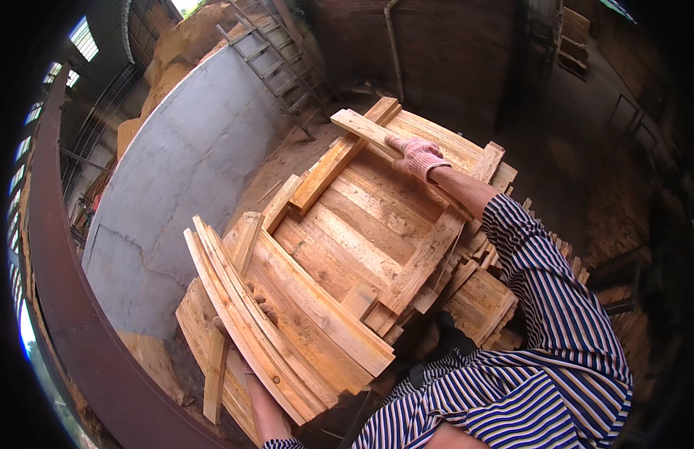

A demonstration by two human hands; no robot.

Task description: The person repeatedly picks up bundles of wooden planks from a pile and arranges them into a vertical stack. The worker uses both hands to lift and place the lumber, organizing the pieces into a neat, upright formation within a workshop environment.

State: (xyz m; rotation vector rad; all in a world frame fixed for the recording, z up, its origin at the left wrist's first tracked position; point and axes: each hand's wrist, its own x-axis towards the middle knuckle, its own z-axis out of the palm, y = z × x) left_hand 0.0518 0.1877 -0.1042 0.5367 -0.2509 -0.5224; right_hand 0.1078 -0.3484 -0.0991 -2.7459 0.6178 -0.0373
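My left hand (pixel 265 307) is closed around a few long, narrow wooden boards (pixel 246 314) at the lower left. Its fingertips curl over their inner edge, while the palm is hidden beneath or behind the wood. Farther off to the right, my right hand (pixel 420 156), in a pinkish knitted glove, grips the near end of a short board (pixel 364 128). That board lies across a crosswise batten (pixel 339 165) on top of a large stack of planks (pixel 362 213). Sawdust speckles the upper planks.
A tall grey curved panel (pixel 190 142) stands left of the stack, with a ladder (pixel 276 63) behind it. A brown metal beam (pixel 70 292) curves along the left side. More stacked wood (pixel 478 303) sits by my feet, and a dark wall (pixel 444 52) rises behind.
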